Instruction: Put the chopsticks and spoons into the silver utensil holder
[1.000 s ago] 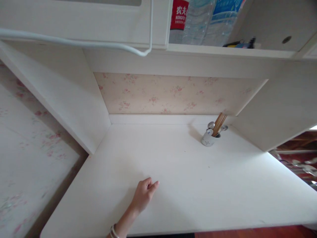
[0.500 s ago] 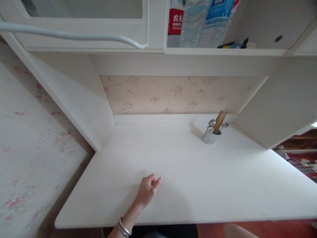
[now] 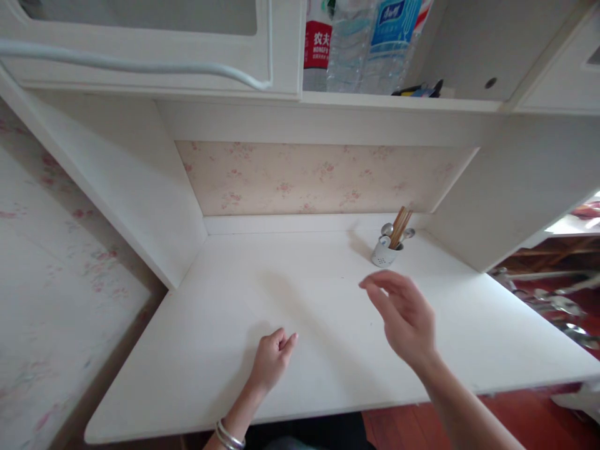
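My left hand (image 3: 272, 360) rests on the white desk (image 3: 234, 300) near its front edge, curled into a fist with the thumb along the side. Nothing shows in it, and two silver bangles (image 3: 229, 435) circle the wrist. My right hand (image 3: 407, 315) is raised over the right half of the desk, its fingers bent and the thumb near the fingertips, with a gap inside the curve. I see no object in it. Beyond it stands a small white perforated utensil holder (image 3: 384, 255) with wooden chopsticks (image 3: 400, 226) and metal spoons (image 3: 387, 229) upright inside.
Overhead, a shelf (image 3: 403, 101) carries plastic water bottles (image 3: 359, 47) and some small dark items (image 3: 419, 89). A white cable (image 3: 140, 64) crosses the cabinet door at upper left. Side panels (image 3: 126, 181) bound the desk. Metal kitchenware (image 3: 562, 304) lies beyond the right side.
My right hand has come into view from the lower right and is over the desk. My left fist stays on the desk. The view has shifted slightly to the right.
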A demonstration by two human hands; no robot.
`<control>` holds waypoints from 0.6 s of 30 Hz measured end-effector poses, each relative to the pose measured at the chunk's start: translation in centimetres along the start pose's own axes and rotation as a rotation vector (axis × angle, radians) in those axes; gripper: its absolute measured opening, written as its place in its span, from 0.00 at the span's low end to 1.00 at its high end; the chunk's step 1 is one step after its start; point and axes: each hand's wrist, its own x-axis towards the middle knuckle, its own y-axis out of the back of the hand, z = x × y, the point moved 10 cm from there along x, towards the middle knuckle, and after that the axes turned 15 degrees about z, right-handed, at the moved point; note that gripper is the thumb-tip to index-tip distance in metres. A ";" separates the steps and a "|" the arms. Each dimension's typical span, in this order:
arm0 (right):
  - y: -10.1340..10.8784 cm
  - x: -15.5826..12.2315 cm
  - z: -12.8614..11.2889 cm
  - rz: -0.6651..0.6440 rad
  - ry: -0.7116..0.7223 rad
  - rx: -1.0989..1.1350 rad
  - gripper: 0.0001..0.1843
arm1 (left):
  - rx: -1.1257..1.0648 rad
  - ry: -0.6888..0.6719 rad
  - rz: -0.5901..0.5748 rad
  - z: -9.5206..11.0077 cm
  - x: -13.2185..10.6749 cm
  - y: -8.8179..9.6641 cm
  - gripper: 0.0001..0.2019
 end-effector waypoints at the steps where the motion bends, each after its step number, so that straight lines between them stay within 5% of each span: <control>1: -0.5 1.4 0.8 -0.020 -0.011 0.003 0.22 | 0.002 -0.005 0.003 0.0 0.0 0.0 0.22; 4: -0.6 6.6 5.8 0.018 -0.144 -0.059 0.27 | -0.007 -0.007 0.015 -0.2 0.1 0.0 0.22; 7: 2.1 10.9 12.1 0.193 -0.280 -0.287 0.39 | -0.030 0.017 0.030 -0.5 0.3 0.1 0.22; 10: 4.3 13.5 15.8 0.307 -0.325 -0.426 0.48 | -0.032 0.045 0.034 -0.8 0.4 0.1 0.22; 14: 4.4 15.2 18.1 0.346 -0.392 -0.458 0.57 | 0.003 0.044 0.021 -0.8 0.5 -0.1 0.22; 18: 2.9 16.5 18.0 0.306 -0.322 -0.428 0.56 | 0.024 0.039 0.015 -0.8 0.6 -0.3 0.22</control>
